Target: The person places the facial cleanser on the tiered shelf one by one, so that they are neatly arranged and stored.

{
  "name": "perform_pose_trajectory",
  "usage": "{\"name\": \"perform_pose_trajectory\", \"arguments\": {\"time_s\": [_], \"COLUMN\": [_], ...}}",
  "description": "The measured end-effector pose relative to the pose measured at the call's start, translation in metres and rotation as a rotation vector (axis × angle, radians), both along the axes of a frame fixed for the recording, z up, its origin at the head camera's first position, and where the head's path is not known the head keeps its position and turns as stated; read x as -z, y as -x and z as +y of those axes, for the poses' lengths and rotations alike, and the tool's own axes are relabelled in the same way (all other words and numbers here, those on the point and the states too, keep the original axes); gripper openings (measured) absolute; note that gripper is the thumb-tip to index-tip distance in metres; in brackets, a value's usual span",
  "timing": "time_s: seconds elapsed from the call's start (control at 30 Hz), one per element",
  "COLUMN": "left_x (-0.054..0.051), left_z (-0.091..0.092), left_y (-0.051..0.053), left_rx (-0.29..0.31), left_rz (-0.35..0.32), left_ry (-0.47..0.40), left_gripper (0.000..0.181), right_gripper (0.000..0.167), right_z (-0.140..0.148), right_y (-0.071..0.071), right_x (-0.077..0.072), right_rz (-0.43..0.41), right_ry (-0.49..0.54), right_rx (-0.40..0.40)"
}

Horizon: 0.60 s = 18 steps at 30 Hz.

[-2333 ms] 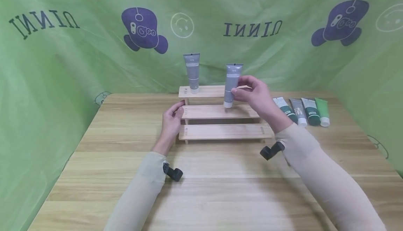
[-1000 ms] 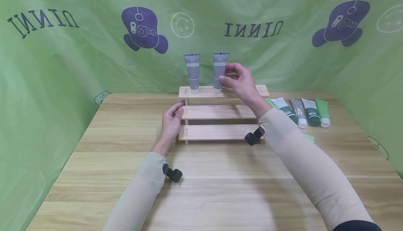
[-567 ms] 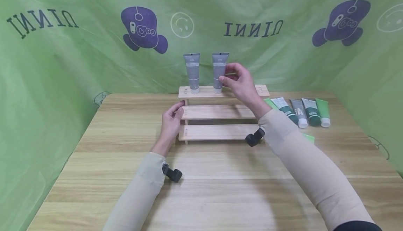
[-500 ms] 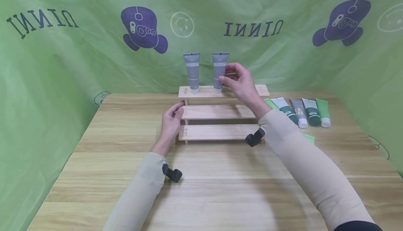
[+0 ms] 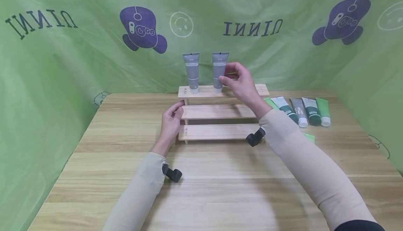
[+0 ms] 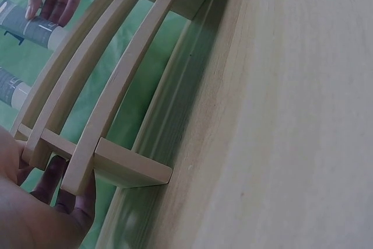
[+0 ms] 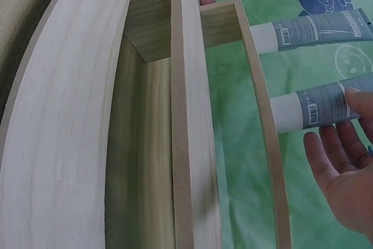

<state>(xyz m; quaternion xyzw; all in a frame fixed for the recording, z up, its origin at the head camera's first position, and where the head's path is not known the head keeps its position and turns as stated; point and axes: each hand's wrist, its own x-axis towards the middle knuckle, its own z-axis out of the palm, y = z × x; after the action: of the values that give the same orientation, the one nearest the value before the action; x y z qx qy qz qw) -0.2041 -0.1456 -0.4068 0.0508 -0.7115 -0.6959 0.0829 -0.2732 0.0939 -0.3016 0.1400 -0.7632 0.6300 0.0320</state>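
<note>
The right hand has gone up and to the left since the earliest frame, carrying the gray tube from in front of the middle shelf to the top shelf. There the tube stands upright, cap down, pinched between thumb and fingers, near but apart from the second gray tube, which stays put. The left hand keeps its grip on the rack's left end. A light green tube now shows past the right sleeve.

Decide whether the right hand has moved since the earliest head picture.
Yes. In the head view, the right hand has moved left and upward relative to the wooden rack, its gray tube now at the top shelf.
</note>
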Motion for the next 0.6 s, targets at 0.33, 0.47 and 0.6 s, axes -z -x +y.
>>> {"name": "perform_pose_trajectory", "arguments": {"time_s": [0.33, 0.47, 0.6], "left_x": [0.002, 0.001, 0.001], "left_z": [0.001, 0.0, -0.001], "left_y": [0.001, 0.0, 0.0], "left_rx": [0.006, -0.001, 0.003], "left_rz": [0.0, -0.006, -0.01], "left_ry": [-0.011, 0.0, 0.006], "left_gripper": [0.034, 0.034, 0.034], "right_gripper": [0.041, 0.04, 0.039], "right_z": [0.019, 0.03, 0.043], "right_y": [-0.01, -0.02, -0.031], "right_x": [0.002, 0.003, 0.004], "right_rz": [0.029, 0.017, -0.018], "right_ry": [-0.076, -0.075, -0.058], "right_rx": [-0.003, -0.011, -0.022]}}
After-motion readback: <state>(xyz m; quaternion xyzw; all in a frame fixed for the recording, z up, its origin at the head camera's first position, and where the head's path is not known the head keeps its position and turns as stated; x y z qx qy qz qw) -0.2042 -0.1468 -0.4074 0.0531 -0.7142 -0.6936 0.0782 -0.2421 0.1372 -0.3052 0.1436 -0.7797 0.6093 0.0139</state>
